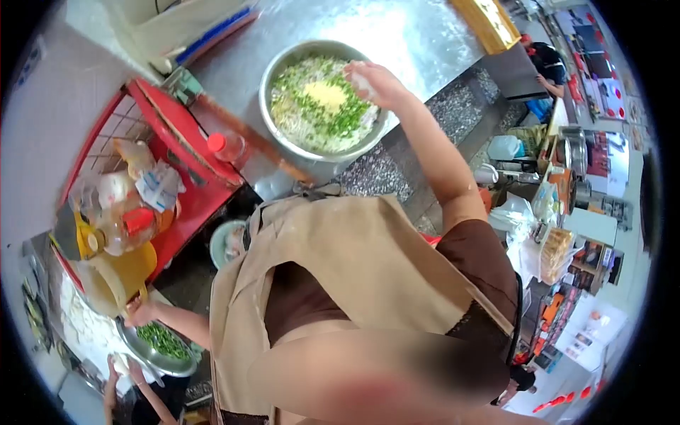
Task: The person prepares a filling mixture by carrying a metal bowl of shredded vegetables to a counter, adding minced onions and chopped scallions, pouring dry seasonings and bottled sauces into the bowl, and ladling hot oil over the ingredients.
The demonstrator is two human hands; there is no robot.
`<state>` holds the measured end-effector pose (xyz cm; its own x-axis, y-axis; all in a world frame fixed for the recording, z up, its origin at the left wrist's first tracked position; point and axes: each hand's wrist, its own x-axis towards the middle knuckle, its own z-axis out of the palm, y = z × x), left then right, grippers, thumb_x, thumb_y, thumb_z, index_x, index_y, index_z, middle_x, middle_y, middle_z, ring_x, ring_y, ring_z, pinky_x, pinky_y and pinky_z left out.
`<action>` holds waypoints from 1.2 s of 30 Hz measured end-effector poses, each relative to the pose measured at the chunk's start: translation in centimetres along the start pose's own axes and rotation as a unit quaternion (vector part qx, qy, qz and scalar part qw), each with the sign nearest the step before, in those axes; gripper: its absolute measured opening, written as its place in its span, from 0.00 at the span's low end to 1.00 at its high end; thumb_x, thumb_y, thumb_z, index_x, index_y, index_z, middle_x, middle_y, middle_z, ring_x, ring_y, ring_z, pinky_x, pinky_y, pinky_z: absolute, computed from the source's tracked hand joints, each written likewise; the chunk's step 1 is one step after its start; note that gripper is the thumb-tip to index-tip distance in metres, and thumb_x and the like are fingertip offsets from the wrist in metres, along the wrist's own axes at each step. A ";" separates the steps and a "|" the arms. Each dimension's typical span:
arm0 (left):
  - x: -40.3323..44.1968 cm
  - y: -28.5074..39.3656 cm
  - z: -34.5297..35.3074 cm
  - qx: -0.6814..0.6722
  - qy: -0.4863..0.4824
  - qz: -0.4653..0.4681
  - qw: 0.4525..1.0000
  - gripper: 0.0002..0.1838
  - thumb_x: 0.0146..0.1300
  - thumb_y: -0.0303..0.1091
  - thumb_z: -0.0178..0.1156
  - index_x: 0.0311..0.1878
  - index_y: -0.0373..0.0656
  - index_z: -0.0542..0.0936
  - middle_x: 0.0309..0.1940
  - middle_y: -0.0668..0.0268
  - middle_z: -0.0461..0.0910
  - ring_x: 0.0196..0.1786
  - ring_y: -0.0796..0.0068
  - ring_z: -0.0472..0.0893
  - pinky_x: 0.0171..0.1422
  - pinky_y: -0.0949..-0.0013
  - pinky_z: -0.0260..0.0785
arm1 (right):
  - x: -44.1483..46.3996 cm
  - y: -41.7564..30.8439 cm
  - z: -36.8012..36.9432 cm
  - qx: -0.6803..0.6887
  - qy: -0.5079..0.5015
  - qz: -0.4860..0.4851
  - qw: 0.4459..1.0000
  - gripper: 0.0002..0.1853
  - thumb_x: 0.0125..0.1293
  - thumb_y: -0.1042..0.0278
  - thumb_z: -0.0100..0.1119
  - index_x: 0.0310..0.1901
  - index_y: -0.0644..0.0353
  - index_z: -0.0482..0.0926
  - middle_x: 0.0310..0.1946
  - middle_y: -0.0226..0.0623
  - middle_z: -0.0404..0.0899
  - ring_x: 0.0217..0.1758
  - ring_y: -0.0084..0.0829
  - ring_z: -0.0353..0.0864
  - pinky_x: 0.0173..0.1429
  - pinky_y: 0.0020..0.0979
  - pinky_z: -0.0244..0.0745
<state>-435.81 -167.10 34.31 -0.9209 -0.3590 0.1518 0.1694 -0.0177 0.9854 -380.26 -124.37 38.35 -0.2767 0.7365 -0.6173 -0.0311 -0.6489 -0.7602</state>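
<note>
A large metal bowl (268,126) holds pale shreds, chopped greens and a yellow heap (325,95). Over the bowl's right side is my right hand (375,85), its fingers curled around something whitish that I cannot make out. At the lower left my left hand (140,312) is closed on the handle of a yellowish jug (117,280), beside a red rack. The jug's contents are hidden.
A red rack (185,230) holds bottles and bags; a red-capped bottle (228,146) stands near the steel table (248,64). At lower left, a co-worker's hands (126,368) hold something white near a bowl of greens (163,341). Another person (549,64) is at upper right.
</note>
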 end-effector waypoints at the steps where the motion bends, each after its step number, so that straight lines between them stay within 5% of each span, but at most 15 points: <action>1: -0.3 0.5 0.0 -0.055 -0.029 -0.004 0.998 0.26 0.59 0.52 0.34 0.10 0.47 0.61 0.12 0.64 0.64 0.20 0.70 0.66 0.26 0.68 0.61 | -0.6 -0.2 0.4 -0.039 0.032 -0.020 0.999 0.11 0.62 0.65 0.51 0.43 0.61 0.73 0.34 0.32 0.73 0.30 0.21 0.69 0.32 0.22 0.66; 3: -0.8 1.3 -0.4 -0.062 -0.033 0.014 0.997 0.26 0.60 0.53 0.35 0.12 0.47 0.61 0.13 0.66 0.64 0.20 0.71 0.65 0.26 0.69 0.61 | -0.4 0.8 -0.5 -0.175 0.005 -0.053 0.983 0.18 0.62 0.66 0.51 0.51 0.65 0.69 0.45 0.36 0.73 0.40 0.28 0.74 0.40 0.26 0.71; 7: -4.7 4.3 1.4 0.017 0.043 0.031 0.998 0.25 0.60 0.53 0.35 0.13 0.46 0.60 0.14 0.67 0.62 0.20 0.72 0.63 0.25 0.70 0.59 | 1.5 1.8 -0.8 -0.267 -0.027 -0.091 0.959 0.14 0.61 0.65 0.52 0.45 0.62 0.75 0.36 0.36 0.78 0.41 0.31 0.76 0.45 0.32 0.70; 10: -6.1 5.4 1.8 0.009 0.038 0.031 0.999 0.24 0.59 0.53 0.36 0.15 0.46 0.60 0.15 0.68 0.61 0.21 0.72 0.61 0.24 0.70 0.57 | 0.9 0.1 0.5 -0.567 0.145 -0.208 0.783 0.21 0.61 0.54 0.49 0.48 0.63 0.74 0.43 0.47 0.76 0.48 0.45 0.74 0.51 0.38 0.68; 14: -5.7 4.8 1.1 0.009 0.047 0.033 0.998 0.24 0.58 0.52 0.37 0.15 0.44 0.61 0.14 0.66 0.62 0.20 0.71 0.62 0.25 0.70 0.58 | -0.7 -0.8 0.6 -0.488 0.121 -0.192 0.843 0.19 0.59 0.54 0.54 0.44 0.62 0.76 0.37 0.45 0.78 0.42 0.39 0.77 0.47 0.35 0.70; 19: -3.8 3.4 0.2 0.024 0.018 0.022 0.999 0.29 0.60 0.58 0.34 0.17 0.41 0.65 0.16 0.64 0.65 0.21 0.71 0.65 0.25 0.70 0.61 | -2.1 -2.3 1.2 -0.514 0.212 -0.274 0.785 0.12 0.50 0.67 0.61 0.35 0.63 0.75 0.30 0.38 0.79 0.34 0.30 0.79 0.39 0.27 0.73; 21: -3.2 2.7 0.0 0.022 0.027 0.011 0.999 0.29 0.60 0.57 0.34 0.17 0.42 0.65 0.16 0.65 0.65 0.21 0.71 0.66 0.24 0.70 0.60 | -2.5 -2.1 2.2 -0.531 0.151 -0.131 0.824 0.15 0.47 0.70 0.60 0.39 0.63 0.76 0.33 0.40 0.79 0.34 0.30 0.79 0.39 0.28 0.73; 22: -3.5 3.1 0.2 0.029 0.040 0.020 0.999 0.29 0.60 0.58 0.34 0.17 0.42 0.65 0.15 0.65 0.64 0.22 0.71 0.66 0.25 0.71 0.60 | 0.1 1.1 -0.2 -0.501 0.045 -0.185 0.844 0.18 0.47 0.70 0.59 0.43 0.62 0.76 0.37 0.39 0.79 0.36 0.31 0.79 0.41 0.28 0.73; 23: -2.5 2.6 -0.2 0.030 0.042 0.020 0.998 0.29 0.60 0.58 0.34 0.17 0.42 0.65 0.15 0.65 0.64 0.22 0.71 0.66 0.25 0.71 0.60 | 0.3 2.2 -0.3 -0.612 0.011 -0.253 0.749 0.21 0.45 0.72 0.60 0.46 0.60 0.76 0.40 0.44 0.78 0.42 0.34 0.78 0.46 0.33 0.73; 27: -2.2 1.5 -1.3 0.028 -0.006 0.030 0.999 0.32 0.63 0.55 0.29 0.17 0.36 0.68 0.18 0.57 0.70 0.22 0.65 0.71 0.26 0.66 0.69 | -0.3 -0.1 1.8 -0.483 0.102 -0.253 0.832 0.15 0.45 0.72 0.59 0.38 0.63 0.76 0.34 0.42 0.79 0.37 0.36 0.78 0.42 0.31 0.73; 29: -2.4 1.2 -1.9 0.029 -0.002 0.002 1.000 0.33 0.63 0.54 0.30 0.23 0.32 0.70 0.21 0.54 0.74 0.26 0.62 0.76 0.29 0.62 0.74 | -2.6 -1.6 3.2 -0.518 0.194 -0.254 0.793 0.12 0.46 0.73 0.58 0.35 0.63 0.76 0.30 0.41 0.78 0.34 0.37 0.78 0.39 0.29 0.73; 30: -3.3 1.6 -1.5 0.263 0.053 0.135 0.954 0.33 0.63 0.56 0.31 0.24 0.33 0.71 0.21 0.55 0.74 0.26 0.63 0.76 0.31 0.63 0.73 | -2.9 -2.1 3.7 -0.640 0.170 -0.183 0.727 0.14 0.45 0.74 0.57 0.37 0.61 0.77 0.30 0.41 0.78 0.34 0.38 0.77 0.40 0.31 0.73; 32: -2.5 -1.0 -2.4 0.172 0.003 0.145 0.974 0.28 0.61 0.57 0.35 0.23 0.40 0.67 0.19 0.61 0.71 0.23 0.69 0.71 0.29 0.66 0.65 | -0.7 0.2 0.0 -0.738 0.020 -0.279 0.614 0.20 0.45 0.70 0.58 0.44 0.58 0.77 0.39 0.45 0.78 0.44 0.42 0.77 0.49 0.37 0.70; 33: -2.7 -1.0 -2.0 0.004 0.000 0.033 0.999 0.25 0.60 0.55 0.36 0.22 0.42 0.64 0.17 0.64 0.69 0.22 0.71 0.69 0.27 0.68 0.62 | -1.0 -0.3 2.3 -0.693 0.022 -0.235 0.681 0.19 0.47 0.68 0.58 0.44 0.58 0.77 0.40 0.45 0.78 0.45 0.42 0.77 0.49 0.36 0.70; 36: -4.5 1.2 -1.5 -0.021 0.012 -0.004 1.000 0.22 0.59 0.51 0.38 0.21 0.41 0.65 0.17 0.65 0.68 0.23 0.71 0.68 0.31 0.69 0.61 | -4.3 -3.7 13.9 -0.587 0.000 -0.347 0.732 0.13 0.52 0.69 0.57 0.41 0.60 0.79 0.35 0.43 0.79 0.40 0.39 0.79 0.46 0.32 0.72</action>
<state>-430.98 -166.89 34.65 -0.9138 -0.3804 0.1420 0.1773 -0.0594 0.9824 -392.35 -127.79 46.58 -0.5849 0.8111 -0.0008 0.6824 0.4917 -0.5409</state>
